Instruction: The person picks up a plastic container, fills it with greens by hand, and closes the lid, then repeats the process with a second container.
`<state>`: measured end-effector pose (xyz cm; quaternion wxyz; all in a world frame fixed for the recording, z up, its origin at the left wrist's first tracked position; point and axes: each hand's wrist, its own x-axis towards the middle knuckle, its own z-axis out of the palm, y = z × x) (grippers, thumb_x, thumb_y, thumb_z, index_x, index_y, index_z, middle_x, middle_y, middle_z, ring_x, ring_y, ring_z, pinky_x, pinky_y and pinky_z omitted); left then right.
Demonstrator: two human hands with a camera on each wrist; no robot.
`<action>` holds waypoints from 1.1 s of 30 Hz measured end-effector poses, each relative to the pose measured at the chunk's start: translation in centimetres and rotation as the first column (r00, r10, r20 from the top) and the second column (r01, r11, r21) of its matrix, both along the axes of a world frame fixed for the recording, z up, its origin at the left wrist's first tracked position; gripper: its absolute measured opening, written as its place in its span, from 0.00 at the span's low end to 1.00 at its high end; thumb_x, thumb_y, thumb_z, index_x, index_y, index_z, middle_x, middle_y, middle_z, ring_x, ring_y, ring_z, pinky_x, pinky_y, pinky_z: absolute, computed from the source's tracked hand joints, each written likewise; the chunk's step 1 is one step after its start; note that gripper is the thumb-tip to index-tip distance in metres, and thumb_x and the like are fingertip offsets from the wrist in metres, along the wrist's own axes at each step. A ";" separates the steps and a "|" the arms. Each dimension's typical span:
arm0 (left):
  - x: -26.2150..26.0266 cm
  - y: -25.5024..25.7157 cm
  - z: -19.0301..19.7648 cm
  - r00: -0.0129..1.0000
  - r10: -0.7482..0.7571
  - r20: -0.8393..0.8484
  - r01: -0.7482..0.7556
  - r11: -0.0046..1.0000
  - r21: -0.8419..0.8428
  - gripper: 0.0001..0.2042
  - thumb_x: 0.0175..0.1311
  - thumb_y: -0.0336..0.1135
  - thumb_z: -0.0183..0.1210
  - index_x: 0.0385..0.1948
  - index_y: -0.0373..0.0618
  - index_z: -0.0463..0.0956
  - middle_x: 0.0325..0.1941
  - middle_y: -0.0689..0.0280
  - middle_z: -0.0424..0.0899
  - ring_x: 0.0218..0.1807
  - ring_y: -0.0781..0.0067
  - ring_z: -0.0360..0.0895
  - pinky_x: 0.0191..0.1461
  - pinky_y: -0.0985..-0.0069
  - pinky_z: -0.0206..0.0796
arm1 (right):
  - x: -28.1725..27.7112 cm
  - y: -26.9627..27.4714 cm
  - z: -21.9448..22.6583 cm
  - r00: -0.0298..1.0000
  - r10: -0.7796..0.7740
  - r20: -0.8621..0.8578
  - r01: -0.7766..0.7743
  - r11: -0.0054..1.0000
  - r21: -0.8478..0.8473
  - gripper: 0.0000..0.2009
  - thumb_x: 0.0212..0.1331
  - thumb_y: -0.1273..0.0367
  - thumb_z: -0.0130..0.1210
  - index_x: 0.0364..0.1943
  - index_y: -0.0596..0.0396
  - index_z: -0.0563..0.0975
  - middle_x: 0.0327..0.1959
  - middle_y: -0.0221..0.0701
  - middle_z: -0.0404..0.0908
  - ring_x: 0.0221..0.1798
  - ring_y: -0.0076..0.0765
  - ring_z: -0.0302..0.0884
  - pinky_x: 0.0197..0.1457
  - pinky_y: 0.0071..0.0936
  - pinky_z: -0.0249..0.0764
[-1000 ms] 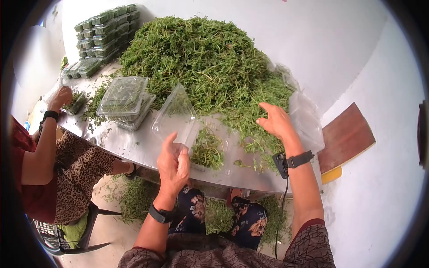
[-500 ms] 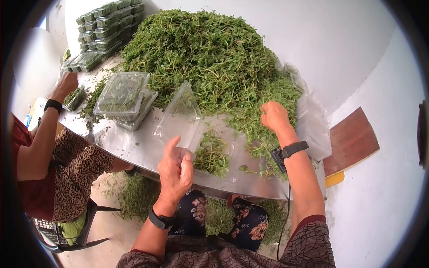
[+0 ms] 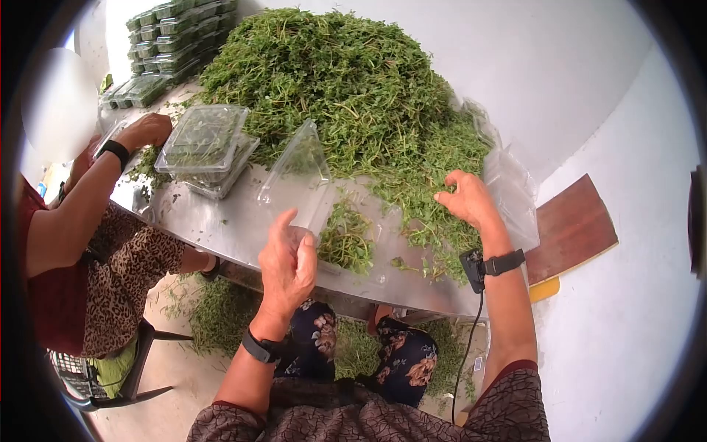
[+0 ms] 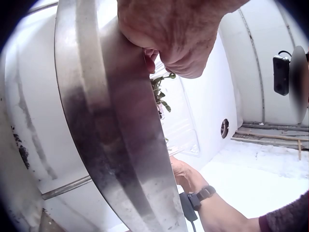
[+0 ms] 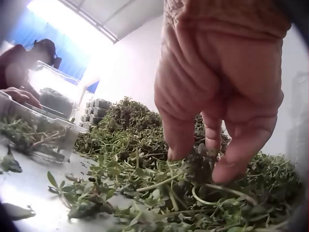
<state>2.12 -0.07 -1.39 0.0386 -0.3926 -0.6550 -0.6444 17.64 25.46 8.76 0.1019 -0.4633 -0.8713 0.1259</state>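
Observation:
An open clear plastic clamshell box (image 3: 324,258) stands near the table's front edge, its lid (image 3: 302,173) raised at the left and a loose bunch of leafy greens (image 3: 346,234) inside. My left hand (image 3: 287,261) is at the box's left side, thumb and index finger extended. In the left wrist view, that hand (image 4: 174,36) is over the metal edge, most of its fingers hidden. My right hand (image 3: 471,200) reaches into the right side of the big heap of greens (image 3: 331,88). Its fingers (image 5: 176,137) point down, spread around a small tuft of leaves.
Closed clamshell boxes (image 3: 202,140) are piled left of the open one, and a tall stack of filled boxes (image 3: 173,44) is at the back left. Another person's hand (image 3: 147,131) works there. Clear empty boxes (image 3: 512,195) lie at the right, near a brown board (image 3: 574,228).
My right hand closed among the greens, then its thumb and index finger parted again. The left hand stays beside the box. The other person's hand has moved right, toward the piled boxes.

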 end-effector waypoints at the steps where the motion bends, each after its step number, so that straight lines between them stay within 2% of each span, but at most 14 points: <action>1: 0.0 0.0 -0.1 1.000 0.000 -0.004 0.000 1.000 0.009 0.17 0.61 0.24 0.47 0.53 0.33 0.63 0.27 0.60 0.79 0.27 0.75 0.75 0.33 0.79 0.67 | -0.2 -0.8 0.2 0.999 0.010 0.039 -0.014 0.996 0.085 0.25 0.44 0.60 0.65 0.48 0.58 0.76 0.33 0.43 0.81 0.42 0.44 0.79 0.48 0.35 0.73; 5: -0.2 0.2 -0.4 0.999 0.005 -0.032 -0.004 1.000 0.015 0.18 0.61 0.23 0.46 0.53 0.33 0.63 0.27 0.60 0.79 0.26 0.76 0.75 0.33 0.79 0.67 | -0.7 -1.8 -0.5 0.997 0.044 0.056 -0.049 0.995 0.089 0.29 0.43 0.57 0.66 0.51 0.58 0.75 0.33 0.41 0.82 0.44 0.46 0.79 0.50 0.36 0.72; 7: -0.2 0.1 -0.3 0.999 0.000 -0.042 0.001 1.000 0.011 0.18 0.60 0.23 0.46 0.53 0.33 0.63 0.27 0.61 0.80 0.26 0.76 0.75 0.33 0.79 0.67 | -1.3 -1.6 -1.7 0.981 0.077 0.179 -0.109 0.979 0.174 0.28 0.42 0.57 0.66 0.48 0.58 0.76 0.33 0.41 0.82 0.44 0.49 0.79 0.48 0.38 0.73; 8: -0.2 0.0 -0.4 0.999 0.012 -0.042 -0.011 1.000 0.004 0.18 0.60 0.23 0.46 0.53 0.33 0.63 0.27 0.61 0.80 0.26 0.76 0.75 0.33 0.79 0.67 | -1.1 -1.1 -2.8 0.975 0.131 0.178 -0.177 0.945 0.274 0.21 0.42 0.62 0.64 0.42 0.57 0.78 0.32 0.44 0.81 0.42 0.53 0.78 0.45 0.41 0.74; 13: -0.1 0.1 -0.2 1.000 -0.025 0.006 0.025 1.000 0.017 0.18 0.59 0.23 0.47 0.53 0.34 0.63 0.27 0.61 0.80 0.26 0.75 0.75 0.34 0.78 0.68 | -1.6 -1.1 -2.8 0.967 0.122 0.225 -0.190 0.931 0.313 0.11 0.39 0.72 0.57 0.31 0.58 0.79 0.30 0.49 0.79 0.37 0.56 0.78 0.41 0.44 0.74; 15: -0.2 0.0 -0.2 1.000 -0.023 -0.002 0.023 1.000 0.017 0.18 0.59 0.23 0.47 0.53 0.34 0.63 0.27 0.61 0.80 0.26 0.74 0.75 0.35 0.78 0.69 | -1.0 -1.2 -2.6 0.991 0.133 0.005 -0.127 0.934 0.335 0.12 0.39 0.73 0.56 0.33 0.60 0.79 0.29 0.50 0.79 0.36 0.57 0.78 0.41 0.44 0.74; 17: -0.2 0.1 -0.4 0.999 -0.023 -0.028 0.023 1.000 0.013 0.19 0.58 0.23 0.47 0.53 0.34 0.63 0.27 0.61 0.80 0.27 0.73 0.76 0.35 0.77 0.69 | -0.4 0.1 -2.3 0.988 0.151 -0.015 -0.136 0.925 0.354 0.15 0.40 0.73 0.57 0.37 0.60 0.79 0.28 0.50 0.79 0.33 0.55 0.79 0.40 0.42 0.74; 19: -0.2 0.1 -0.2 1.000 -0.014 -0.028 0.014 1.000 0.003 0.18 0.58 0.23 0.47 0.53 0.34 0.63 0.26 0.61 0.79 0.27 0.72 0.76 0.36 0.77 0.69 | -0.6 -0.4 -0.9 0.967 0.051 -0.250 -0.016 0.990 0.140 0.15 0.42 0.73 0.58 0.39 0.60 0.80 0.24 0.48 0.79 0.25 0.45 0.79 0.32 0.39 0.75; 20: -0.2 0.1 -0.1 0.999 -0.005 -0.032 0.005 1.000 -0.006 0.18 0.58 0.23 0.47 0.53 0.33 0.63 0.26 0.61 0.79 0.27 0.72 0.76 0.36 0.77 0.69 | -0.5 -1.8 0.8 0.940 -0.112 -0.322 0.080 0.991 -0.109 0.15 0.45 0.74 0.59 0.41 0.63 0.78 0.21 0.41 0.78 0.17 0.31 0.76 0.19 0.30 0.71; 21: -0.1 0.1 0.0 1.000 -0.008 -0.030 0.008 1.000 -0.001 0.18 0.58 0.23 0.47 0.53 0.33 0.63 0.26 0.61 0.79 0.27 0.72 0.76 0.36 0.77 0.69 | -0.3 -2.4 1.7 0.940 -0.113 -0.321 0.083 0.991 -0.104 0.15 0.45 0.74 0.59 0.41 0.63 0.78 0.21 0.41 0.78 0.17 0.31 0.76 0.19 0.30 0.71; 23: -0.1 0.0 0.0 1.000 -0.008 -0.015 0.008 1.000 -0.024 0.18 0.58 0.23 0.47 0.52 0.33 0.64 0.26 0.61 0.79 0.27 0.71 0.77 0.36 0.76 0.70 | 0.2 -3.2 3.0 0.852 -0.033 -0.523 -0.098 0.970 -0.221 0.16 0.49 0.74 0.59 0.43 0.67 0.75 0.21 0.34 0.76 0.15 0.22 0.73 0.12 0.20 0.65; 24: -0.1 0.0 0.1 1.000 -0.009 -0.015 0.009 1.000 -0.017 0.18 0.58 0.23 0.47 0.52 0.33 0.64 0.26 0.61 0.79 0.27 0.71 0.77 0.36 0.76 0.70 | 0.2 -4.1 3.9 0.832 -0.020 -0.555 -0.153 0.952 -0.264 0.16 0.51 0.74 0.59 0.43 0.70 0.74 0.23 0.32 0.76 0.15 0.20 0.72 0.12 0.15 0.65; 30: -0.2 0.2 -0.3 0.999 0.013 -0.037 -0.013 1.000 0.005 0.17 0.59 0.24 0.49 0.51 0.32 0.64 0.25 0.61 0.80 0.26 0.70 0.77 0.35 0.75 0.70 | -0.7 -8.5 5.7 0.751 0.044 -0.659 -0.363 0.862 -0.355 0.16 0.52 0.73 0.59 0.44 0.71 0.73 0.24 0.32 0.77 0.15 0.20 0.73 0.13 0.14 0.67; 33: -0.3 0.3 -0.3 0.999 0.014 -0.046 -0.013 1.000 0.022 0.17 0.59 0.25 0.50 0.51 0.32 0.65 0.25 0.61 0.80 0.26 0.70 0.77 0.34 0.75 0.69 | -1.6 -10.1 5.2 0.788 0.052 -0.614 -0.390 0.813 -0.432 0.17 0.54 0.72 0.59 0.45 0.72 0.73 0.26 0.34 0.78 0.16 0.21 0.75 0.14 0.14 0.69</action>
